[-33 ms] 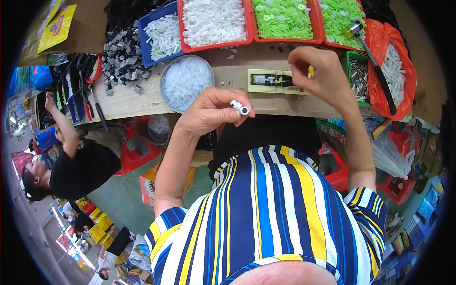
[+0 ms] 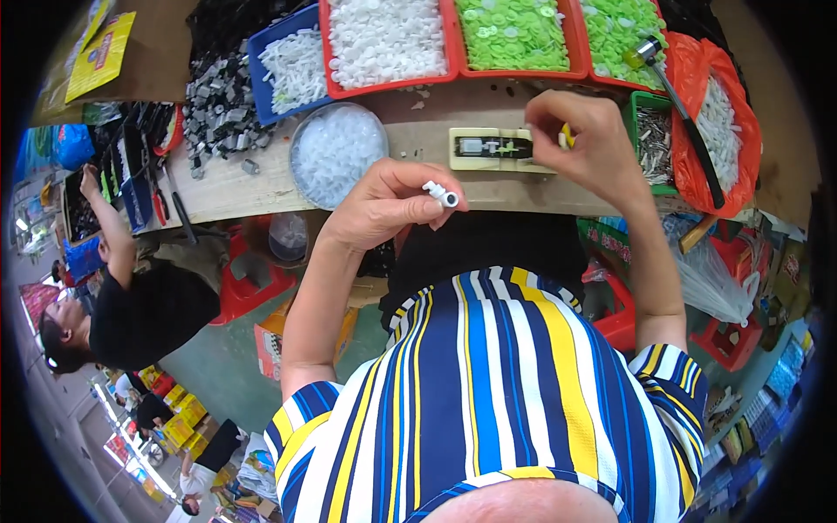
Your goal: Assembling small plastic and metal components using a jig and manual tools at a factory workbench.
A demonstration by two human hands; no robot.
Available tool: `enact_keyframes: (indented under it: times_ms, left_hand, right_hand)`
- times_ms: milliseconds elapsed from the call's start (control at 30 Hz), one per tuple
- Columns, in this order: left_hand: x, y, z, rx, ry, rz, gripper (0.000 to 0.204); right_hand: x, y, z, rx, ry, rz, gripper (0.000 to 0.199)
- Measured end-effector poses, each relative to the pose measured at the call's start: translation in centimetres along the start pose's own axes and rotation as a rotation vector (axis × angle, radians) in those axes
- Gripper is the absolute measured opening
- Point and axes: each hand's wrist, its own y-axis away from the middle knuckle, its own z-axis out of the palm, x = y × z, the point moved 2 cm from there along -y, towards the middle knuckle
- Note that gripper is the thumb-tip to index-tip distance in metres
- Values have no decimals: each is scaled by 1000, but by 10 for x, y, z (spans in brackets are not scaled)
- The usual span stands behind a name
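My left hand (image 2: pixel 381 202) pinches a small white plastic fitting (image 2: pixel 442 195) with a round dark opening, in front of the table edge. My right hand (image 2: pixel 582 144) is curled over the right end of a cream-coloured fixture (image 2: pixel 459 160). Its fingertips are drawn together, and what they hold, if anything, is hidden. A bit of something yellow (image 2: pixel 567 135) shows between the fingers. Along the fixture's dark slot lie small clear and metallic parts (image 2: pixel 493 146). Beside my left hand stands a round tub (image 2: pixel 296 167) of translucent white pieces.
Red trays (image 2: pixel 453 75) of white and green plastic parts line the back, next to a blue tray (image 2: pixel 261 106). At right are a green bin (image 2: pixel 635 144) of metal pins, a hammer (image 2: pixel 697 135) and a red bag (image 2: pixel 741 179). Another person (image 2: pixel 157 305) works at left.
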Motion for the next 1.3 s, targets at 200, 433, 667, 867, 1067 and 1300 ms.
enact_keyframes:
  times_ms: [200,433,667,867,1067,1300]
  left_hand:
    - [-2,-17,24,293,-273,-111,23]
    - [-13,-36,39,273,-458,52,23]
    - [-10,-40,45,295,-494,81,23]
    - [-9,-37,44,323,-567,141,21]
    - [-4,-36,45,317,-702,205,18]
    - [-2,-38,46,354,-796,108,23]
  right_hand:
    - [-8,28,8,72,-727,374,6]
    - [-1,43,14,157,-652,133,17]
    - [-8,45,16,218,-600,83,18]
    - [-20,43,16,250,-403,71,17]
    - [-19,43,24,234,-444,86,14]
    - [-8,46,26,193,-427,75,13]
